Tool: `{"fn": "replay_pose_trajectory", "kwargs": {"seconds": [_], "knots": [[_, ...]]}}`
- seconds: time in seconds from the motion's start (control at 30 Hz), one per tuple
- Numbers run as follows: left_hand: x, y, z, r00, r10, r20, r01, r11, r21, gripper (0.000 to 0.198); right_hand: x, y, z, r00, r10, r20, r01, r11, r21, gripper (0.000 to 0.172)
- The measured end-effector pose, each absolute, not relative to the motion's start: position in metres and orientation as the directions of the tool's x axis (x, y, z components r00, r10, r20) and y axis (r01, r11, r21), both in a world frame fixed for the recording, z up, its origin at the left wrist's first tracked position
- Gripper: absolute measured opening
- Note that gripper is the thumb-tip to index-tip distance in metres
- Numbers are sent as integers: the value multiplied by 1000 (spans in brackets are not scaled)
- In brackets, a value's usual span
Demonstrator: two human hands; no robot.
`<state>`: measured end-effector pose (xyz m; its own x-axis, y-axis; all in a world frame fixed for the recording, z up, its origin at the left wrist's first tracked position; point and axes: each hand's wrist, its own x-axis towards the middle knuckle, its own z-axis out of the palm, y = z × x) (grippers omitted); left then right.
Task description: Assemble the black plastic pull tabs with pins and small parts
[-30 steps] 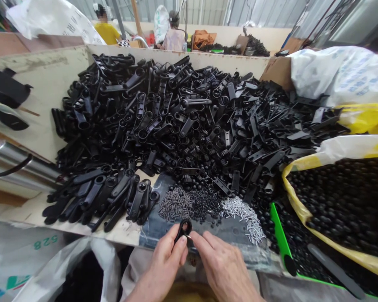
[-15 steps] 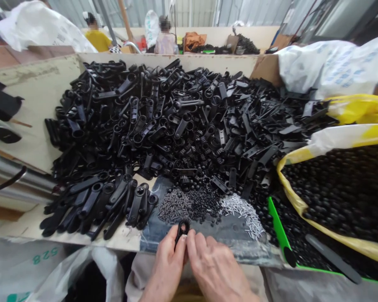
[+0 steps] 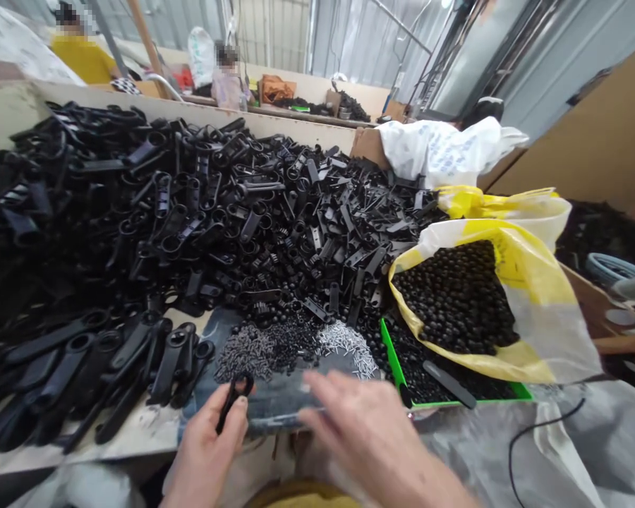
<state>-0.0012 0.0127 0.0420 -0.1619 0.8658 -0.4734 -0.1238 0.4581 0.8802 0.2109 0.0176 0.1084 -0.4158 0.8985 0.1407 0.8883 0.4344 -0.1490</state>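
My left hand (image 3: 214,434) is closed around a black plastic handle-like part (image 3: 240,386) whose ring-shaped end sticks up past the thumb. To its right, my right hand (image 3: 363,416) hovers at the front of the dark cloth (image 3: 280,396), fingers stretched out and slightly blurred, with nothing seen in them. Just beyond it lies a heap of small silver pins (image 3: 346,342). Next to the pins are small black pieces (image 3: 295,346) and a pile of short grey-brown cylinders (image 3: 246,351).
Behind rises a large heap of black plastic parts (image 3: 190,204); similar parts (image 3: 77,360) lie at front left. On the right, a yellow-white sack (image 3: 540,296) of black balls stands by a green-edged tray (image 3: 394,360). Two people (image 3: 82,53) are in the background.
My right hand has come away from the part and opened, moving right. My left hand keeps the part. The view has swung to the right, showing more of the sack.
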Motion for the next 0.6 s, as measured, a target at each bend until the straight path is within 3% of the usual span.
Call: {"fn": "replay_pose_trajectory", "kwargs": {"seconds": [0.07,0.13,0.23,0.4,0.47,0.5,0.53,0.6], "knots": [[1,12,55,-116,834,-539,-238,503,831,47,231,44,110,-301,937,177,925,332,-187,25],[6,13,67,-50,819,-572,-331,527,783,48,244,74,106,-184,969,165,920,228,-318,25],[11,18,76,38,826,-562,-430,522,737,54,257,109,95,-147,978,149,877,199,-438,14],[15,25,82,60,856,-514,-500,471,727,60,252,102,92,-131,983,128,706,183,-684,24],[19,26,85,39,881,-472,-527,419,739,64,235,79,88,-130,991,26,532,92,-841,34],[22,26,87,29,891,-454,-538,396,744,67,224,66,84,-143,983,-115,272,-73,-960,37],[24,26,87,25,896,-443,-546,383,745,69,213,52,78,-206,944,-259,7,-263,-965,40],[29,25,86,33,895,-445,-549,388,740,71,192,27,64,-325,854,-407,-258,-494,-830,44]]}}
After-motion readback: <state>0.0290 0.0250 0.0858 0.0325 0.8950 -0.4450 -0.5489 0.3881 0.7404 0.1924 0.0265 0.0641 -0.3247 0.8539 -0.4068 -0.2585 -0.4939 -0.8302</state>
